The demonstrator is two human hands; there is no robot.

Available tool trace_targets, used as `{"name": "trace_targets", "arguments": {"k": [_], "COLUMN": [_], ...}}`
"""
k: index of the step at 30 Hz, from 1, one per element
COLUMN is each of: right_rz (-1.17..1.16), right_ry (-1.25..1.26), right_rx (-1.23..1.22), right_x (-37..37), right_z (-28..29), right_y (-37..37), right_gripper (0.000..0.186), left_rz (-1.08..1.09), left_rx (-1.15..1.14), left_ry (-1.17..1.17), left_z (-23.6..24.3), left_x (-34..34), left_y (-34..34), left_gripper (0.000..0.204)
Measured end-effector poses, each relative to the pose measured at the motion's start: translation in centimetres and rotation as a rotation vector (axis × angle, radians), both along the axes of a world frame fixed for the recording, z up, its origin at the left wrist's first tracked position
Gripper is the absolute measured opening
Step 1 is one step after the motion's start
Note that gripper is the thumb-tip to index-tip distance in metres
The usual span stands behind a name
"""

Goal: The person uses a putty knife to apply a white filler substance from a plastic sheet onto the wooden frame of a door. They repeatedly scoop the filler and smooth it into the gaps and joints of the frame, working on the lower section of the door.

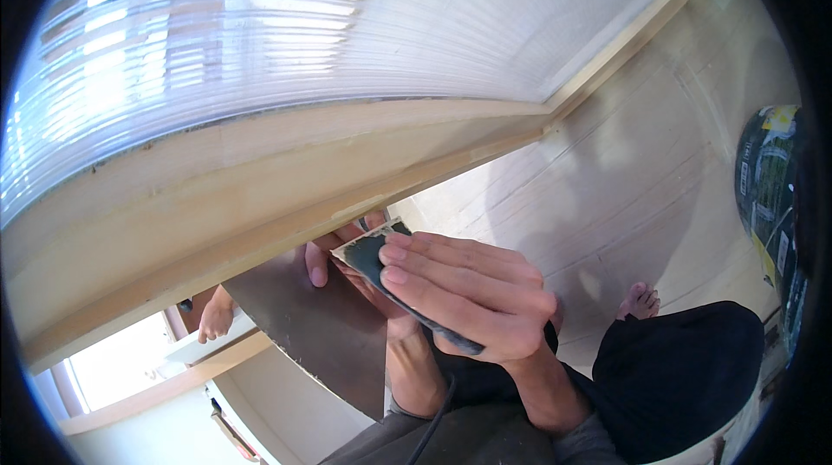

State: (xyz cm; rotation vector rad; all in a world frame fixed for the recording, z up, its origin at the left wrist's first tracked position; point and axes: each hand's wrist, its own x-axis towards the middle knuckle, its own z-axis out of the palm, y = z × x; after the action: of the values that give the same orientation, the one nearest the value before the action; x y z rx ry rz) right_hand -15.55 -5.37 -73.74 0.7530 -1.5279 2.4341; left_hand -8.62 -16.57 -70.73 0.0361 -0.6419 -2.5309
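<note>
My right hand [485,292] grips a dark flat piece [368,250], its fingers laid along the top. A pale, ragged smear runs along the piece's far edge, close under the wooden frame [286,205]; whether it is a spreader or folded abrasive I cannot tell. Behind it, my left hand [316,264] is partly hidden, with the thumb pressed on the face of a thin grey-brown sheet [321,326]. That sheet hangs tilted below the frame, left of my left wrist. Ribbed translucent panelling [416,32] fills the frame above.
Another person's hand [217,318] shows at the left, beside a bright opening. Below is a white cabinet-like box [286,387]. A pale boarded floor [598,179] lies to the right, with a bare foot [641,300] on it and a dark green labelled bag-like object [767,196] at the rim.
</note>
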Motion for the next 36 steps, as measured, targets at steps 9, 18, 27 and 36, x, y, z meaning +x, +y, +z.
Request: {"name": "trace_targets", "arguments": {"k": [9,18,27,36], "right_rz": [0.032,0.204,0.07,0.215], "right_ry": [-0.106,-0.145,-0.114,-0.137], "right_rx": [-0.043,-0.087,-0.107,-0.133], "right_x": [-2.8,-3.4,-3.6,-4.2], "right_z": [-0.5,-0.1,-0.1,-0.4], "right_y": [-0.2,1.2,0.5,1.4], "right_gripper": [0.038,0.036,0.032,0.032], "left_rz": [-0.015,0.096,0.025,0.085], "left_rx": [0.14,0.004,0.054,-0.063], "left_ry": [0.04,-0.067,-0.02,-0.073], "left_z": [0.4,-0.1,-0.5,-0.3], "left_x": [-1.1,-0.3,0.0,-0.9], "left_y": [0.8,0.1,0.0,0.8], "left_gripper": [0.032,0.029,0.028,0.031]}}
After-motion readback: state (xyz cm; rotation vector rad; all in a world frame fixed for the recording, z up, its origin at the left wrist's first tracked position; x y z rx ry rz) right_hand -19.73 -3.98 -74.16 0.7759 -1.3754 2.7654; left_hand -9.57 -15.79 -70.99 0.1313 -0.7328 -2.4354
